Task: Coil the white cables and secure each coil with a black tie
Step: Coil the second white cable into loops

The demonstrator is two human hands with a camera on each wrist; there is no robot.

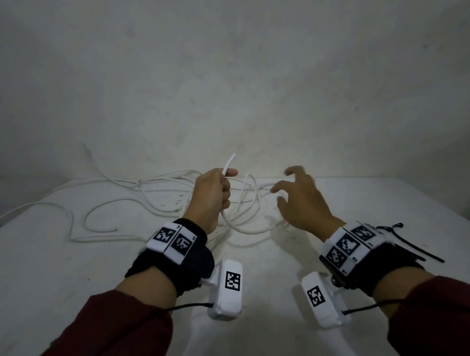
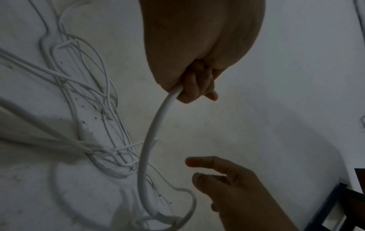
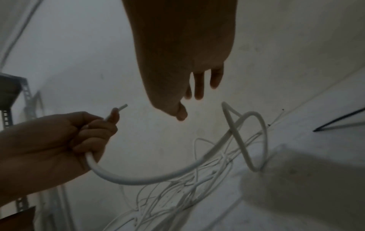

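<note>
Several white cables [image 1: 149, 191] lie tangled across the white table [image 1: 71, 263]. My left hand [image 1: 215, 191] grips one thick white cable [image 2: 152, 132] in its fist near the cut end [image 1: 232, 159], which sticks up past the thumb. From the fist the cable [image 3: 138, 181] curves down into the tangle. My right hand [image 1: 295, 194] hovers just right of the left hand with fingers spread, holding nothing. Black ties [image 1: 415, 248] lie on the table beside my right wrist.
A white wall [image 1: 225, 71] rises right behind the table. The table's far right corner [image 1: 442, 186] and left edge [image 1: 6, 217] are in view. A perforated metal rack [image 3: 11, 109] stands off the table's left side in the right wrist view.
</note>
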